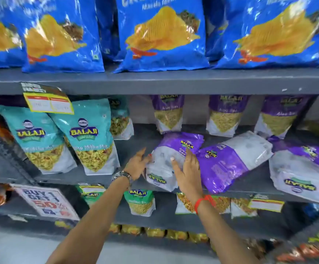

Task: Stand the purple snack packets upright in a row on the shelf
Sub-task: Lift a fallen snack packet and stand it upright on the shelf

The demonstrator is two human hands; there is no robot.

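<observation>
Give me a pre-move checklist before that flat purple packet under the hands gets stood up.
1. Left hand on the packet: ok, fingertips touch the left edge of the flat purple packet.
2. Right hand on the packet: ok, lies flat on its face, fingers open, not gripping.
3. Packet free to lift: not ok, its right side touches the second flat purple packet.
4. Standing room behind: ok, bare shelf left of the upright purple packet.
5. Row at the back: ok, three purple packets stand upright.
6. Packets left lying: not ok, a third flat purple packet overhangs the shelf edge.
</observation>
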